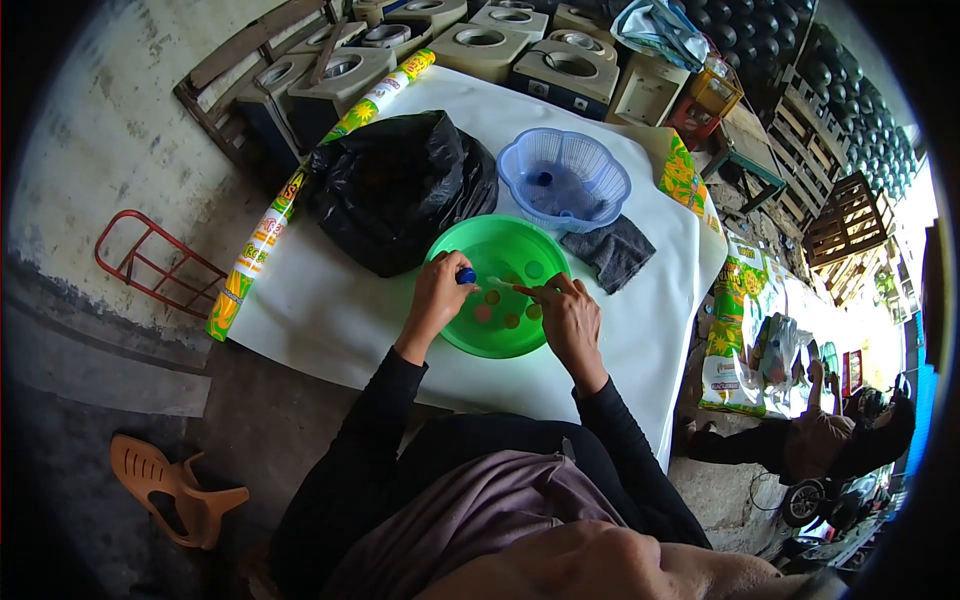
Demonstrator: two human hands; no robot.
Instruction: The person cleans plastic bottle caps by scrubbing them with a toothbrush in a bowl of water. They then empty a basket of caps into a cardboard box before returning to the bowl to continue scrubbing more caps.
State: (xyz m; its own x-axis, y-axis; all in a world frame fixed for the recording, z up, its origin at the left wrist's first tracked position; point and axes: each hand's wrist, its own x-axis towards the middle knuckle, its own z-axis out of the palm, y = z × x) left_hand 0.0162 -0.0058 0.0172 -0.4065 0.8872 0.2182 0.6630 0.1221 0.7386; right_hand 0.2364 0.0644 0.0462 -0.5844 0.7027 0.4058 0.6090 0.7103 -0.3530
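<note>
A green basin (490, 345) holds water with several coloured round caps (534, 270) in it. Over its left side, my left hand (437, 292) is closed around a blue bottle cap (465, 275). My right hand (572, 318), at the right rim, grips a slim brush with an orange handle (524, 290), its pale end pointing toward the blue cap. Behind the basin stands a light-blue plastic basket (600, 190) with a small dark-blue item in it. A dark grey cloth (615, 255) lies to the right, and a black plastic bag (400, 190) sits open at the left.
A white sheet (310, 325) covers the table, its patterned roll (262, 240) along the left edge. Beige box-shaped units (485, 45) line the back. An orange plastic chair (175, 490) is at lower left, a red metal frame (160, 262) above it. Another person (810, 440) works at right.
</note>
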